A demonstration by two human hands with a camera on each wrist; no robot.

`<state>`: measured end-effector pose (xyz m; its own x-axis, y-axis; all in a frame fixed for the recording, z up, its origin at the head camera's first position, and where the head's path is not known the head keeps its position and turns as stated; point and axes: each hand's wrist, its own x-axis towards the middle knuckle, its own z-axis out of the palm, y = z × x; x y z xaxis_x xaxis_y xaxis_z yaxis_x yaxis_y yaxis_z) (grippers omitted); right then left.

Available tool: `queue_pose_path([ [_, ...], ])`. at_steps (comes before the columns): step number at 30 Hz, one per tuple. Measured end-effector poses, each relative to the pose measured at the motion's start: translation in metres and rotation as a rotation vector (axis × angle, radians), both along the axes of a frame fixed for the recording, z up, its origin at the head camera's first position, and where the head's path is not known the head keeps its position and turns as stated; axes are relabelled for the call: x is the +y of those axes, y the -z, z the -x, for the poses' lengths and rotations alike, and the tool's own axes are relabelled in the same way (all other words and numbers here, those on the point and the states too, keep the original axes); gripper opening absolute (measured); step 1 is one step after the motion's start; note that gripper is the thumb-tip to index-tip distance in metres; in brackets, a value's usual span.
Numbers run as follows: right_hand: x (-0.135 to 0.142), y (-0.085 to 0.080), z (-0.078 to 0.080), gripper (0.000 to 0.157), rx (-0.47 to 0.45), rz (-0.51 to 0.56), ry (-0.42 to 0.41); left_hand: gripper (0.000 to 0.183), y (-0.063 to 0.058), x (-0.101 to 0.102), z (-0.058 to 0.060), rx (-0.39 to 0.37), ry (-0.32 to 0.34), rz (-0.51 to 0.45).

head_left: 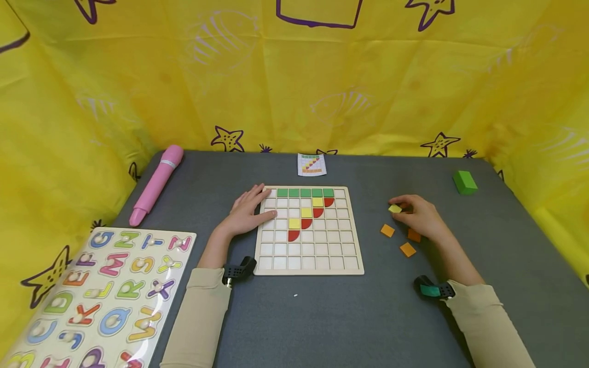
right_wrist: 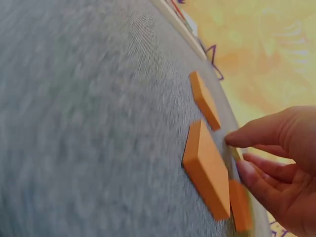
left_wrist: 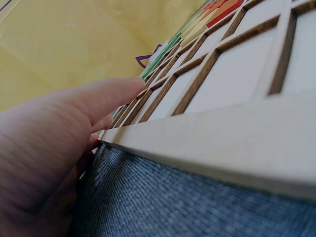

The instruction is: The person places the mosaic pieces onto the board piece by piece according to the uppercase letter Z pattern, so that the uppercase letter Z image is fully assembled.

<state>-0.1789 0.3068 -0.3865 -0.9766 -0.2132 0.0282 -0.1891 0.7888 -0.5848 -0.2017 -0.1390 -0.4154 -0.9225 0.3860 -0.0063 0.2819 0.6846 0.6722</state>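
My left hand (head_left: pixel 246 214) rests at the left edge of a wooden grid board (head_left: pixel 308 273), its fingers extended over the upper left cells. The board holds a row of green square tiles (head_left: pixel 306 192) along the top. Below runs a diagonal of yellow squares (head_left: pixel 294 223) with red quarter-round tiles (head_left: pixel 293 235) beside them. To the board's right, my right hand (head_left: pixel 421 217) pinches a yellow tile (head_left: pixel 394 208) between thumb and fingers, low over the table. Three orange square tiles lie near that hand: one left (head_left: pixel 387 230), one under the palm (head_left: pixel 414 235), one nearer me (right_wrist: pixel 207 173).
A small printed pattern card (head_left: pixel 312 165) lies behind the board. At the back right sits a green block (head_left: pixel 466 182). On the left are a pink toy microphone (head_left: pixel 156 188) and an alphabet peg puzzle (head_left: pixel 189 245). A yellow cloth (head_left: pixel 276 92) hangs around the table.
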Motion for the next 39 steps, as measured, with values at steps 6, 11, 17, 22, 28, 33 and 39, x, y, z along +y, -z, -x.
queue_pose_path([
  [6,-0.003,0.001,0.001,0.036,-0.05,0.022,0.01,0.073,-0.002,0.001,-0.001,-0.004,0.0,0.003],
  [11,-0.005,0.004,0.002,0.037,-0.041,0.053,0.006,0.073,0.0,-0.001,-0.001,0.0,0.001,0.002],
  [17,-0.007,0.007,0.002,0.039,-0.027,0.07,0.007,0.073,0.002,-0.002,-0.002,0.005,-0.002,0.026],
  [22,-0.006,0.01,0.002,0.037,-0.023,0.063,0.024,0.073,0.001,-0.001,-0.001,0.012,0.008,0.019],
  [28,-0.007,0.014,0.004,0.033,0.009,0.058,0.04,0.072,-0.001,0.0,0.0,0.01,0.007,0.009],
  [33,-0.011,0.015,0.004,0.031,0.066,0.042,0.002,0.07,-0.002,0.0,-0.001,0.013,-0.003,0.004],
  [39,-0.012,0.017,0.003,0.028,0.095,0.032,-0.022,0.065,-0.001,0.001,0.0,0.023,-0.024,-0.024],
])
